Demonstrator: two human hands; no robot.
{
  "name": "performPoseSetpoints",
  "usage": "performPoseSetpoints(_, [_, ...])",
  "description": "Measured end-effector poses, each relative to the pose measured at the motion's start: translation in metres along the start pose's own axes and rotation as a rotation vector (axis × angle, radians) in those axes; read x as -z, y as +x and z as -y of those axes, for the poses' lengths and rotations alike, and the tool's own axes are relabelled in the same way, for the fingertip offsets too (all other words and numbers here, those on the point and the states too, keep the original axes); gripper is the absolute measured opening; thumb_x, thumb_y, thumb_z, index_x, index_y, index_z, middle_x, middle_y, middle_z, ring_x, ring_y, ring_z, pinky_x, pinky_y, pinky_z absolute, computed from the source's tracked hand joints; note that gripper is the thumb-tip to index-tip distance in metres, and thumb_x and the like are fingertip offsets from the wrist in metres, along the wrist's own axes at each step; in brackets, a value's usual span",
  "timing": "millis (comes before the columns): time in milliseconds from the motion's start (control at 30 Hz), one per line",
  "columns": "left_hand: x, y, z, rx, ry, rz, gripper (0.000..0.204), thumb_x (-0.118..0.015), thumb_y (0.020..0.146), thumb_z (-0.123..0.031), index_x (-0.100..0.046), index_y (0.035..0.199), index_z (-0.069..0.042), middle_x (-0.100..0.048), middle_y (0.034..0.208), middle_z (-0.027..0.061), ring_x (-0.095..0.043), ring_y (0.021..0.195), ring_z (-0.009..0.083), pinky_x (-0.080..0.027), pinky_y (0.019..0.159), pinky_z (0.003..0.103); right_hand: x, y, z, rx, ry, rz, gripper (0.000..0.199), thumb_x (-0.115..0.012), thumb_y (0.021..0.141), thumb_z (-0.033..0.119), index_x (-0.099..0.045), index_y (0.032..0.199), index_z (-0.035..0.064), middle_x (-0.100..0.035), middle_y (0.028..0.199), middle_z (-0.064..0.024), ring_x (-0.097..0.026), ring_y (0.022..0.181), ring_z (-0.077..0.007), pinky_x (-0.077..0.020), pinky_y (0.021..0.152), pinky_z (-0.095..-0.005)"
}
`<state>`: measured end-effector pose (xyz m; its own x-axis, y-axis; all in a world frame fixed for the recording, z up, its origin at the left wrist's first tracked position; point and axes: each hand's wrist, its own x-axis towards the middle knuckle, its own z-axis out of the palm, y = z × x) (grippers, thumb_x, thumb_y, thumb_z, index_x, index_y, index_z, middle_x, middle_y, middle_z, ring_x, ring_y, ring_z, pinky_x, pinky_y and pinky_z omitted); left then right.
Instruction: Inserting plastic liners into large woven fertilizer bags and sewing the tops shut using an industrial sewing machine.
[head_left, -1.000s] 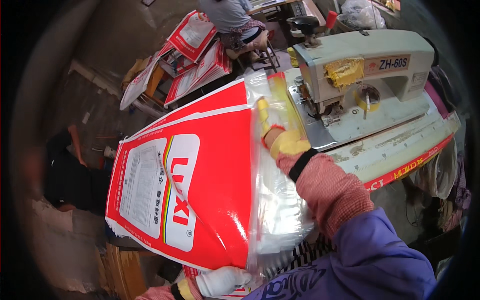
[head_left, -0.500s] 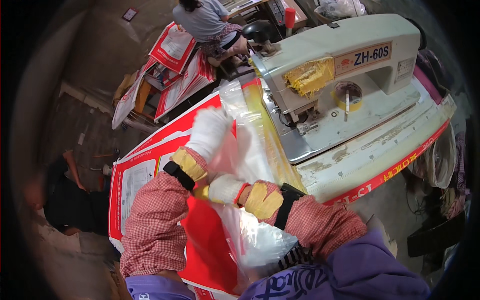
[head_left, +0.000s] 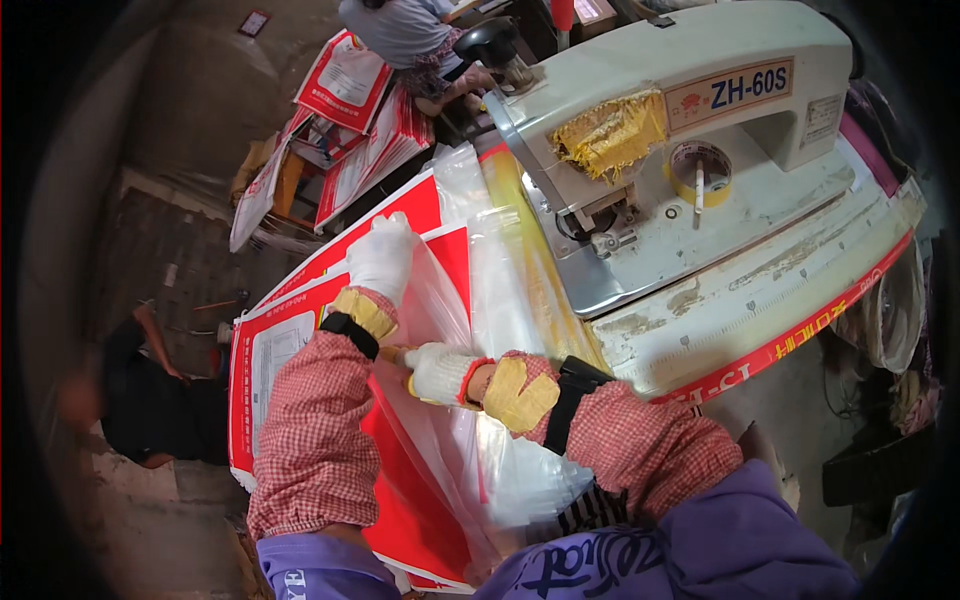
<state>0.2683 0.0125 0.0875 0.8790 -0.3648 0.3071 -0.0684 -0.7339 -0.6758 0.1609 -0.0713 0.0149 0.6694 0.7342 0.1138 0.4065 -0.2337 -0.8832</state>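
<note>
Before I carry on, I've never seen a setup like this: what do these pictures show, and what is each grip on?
No robot here: each grip is a person's gloved hand. A wide fisheye camera on that person's head looks down, so straight edges bend. Overlapping red-and-white bags lie in front, with clear plastic along their edge. The left grip is over the bags; the right grip, nearer the wearer, seems to pinch the plastic, but the fingers are too hidden to be sure. To the right stands what looks like a pale sewing machine, with a tape roll on its bed.
</note>
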Motion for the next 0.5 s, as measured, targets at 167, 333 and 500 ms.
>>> performPoseSetpoints(167, [0.056, 0.041, 0.067, -0.066, 0.158, -0.04, 0.008, -0.05, 0.079, -0.014, -0.057, 0.079, -0.009, -0.063, 0.073, 0.0094, -0.065, 0.063, 0.0266, -0.052, 0.052, 0.035, -0.089, -0.016, 0.003, 0.052, 0.319, 0.105, 0.033, -0.043, 0.087, 0.024, -0.053, 0.115, 0.0104, -0.062, 0.092, -0.009, -0.059, 0.077, -0.0224, -0.0482, 0.072, -0.0376])
performPoseSetpoints(333, [0.192, 0.081, 0.11, -0.041, 0.303, -0.035, 0.016, -0.05, 0.08, -0.016, -0.063, 0.084, -0.008, -0.065, 0.081, 0.0123, -0.064, 0.076, 0.0304, -0.051, 0.065, 0.039, -0.252, -0.124, -0.061, 0.114, 2.27, 0.396, 0.032, -0.064, 0.063, 0.02, -0.059, 0.084, -0.0036, -0.058, 0.074, -0.0147, -0.059, 0.066, -0.0321, -0.0502, 0.066, -0.0431])
performPoseSetpoints(500, [0.236, 0.08, 0.096, 0.001, 0.277, -0.002, 0.022, -0.051, 0.078, -0.019, -0.068, 0.089, -0.01, -0.066, 0.09, 0.0114, -0.063, 0.086, 0.0293, -0.051, 0.071, 0.04, -0.124, -0.227, -0.106, 0.016, 2.408, 0.488, 0.02, -0.052, 0.08, 0.023, -0.057, 0.092, 0.0072, -0.055, 0.097, -0.0088, -0.054, 0.088, -0.0261, -0.0439, 0.078, -0.039])
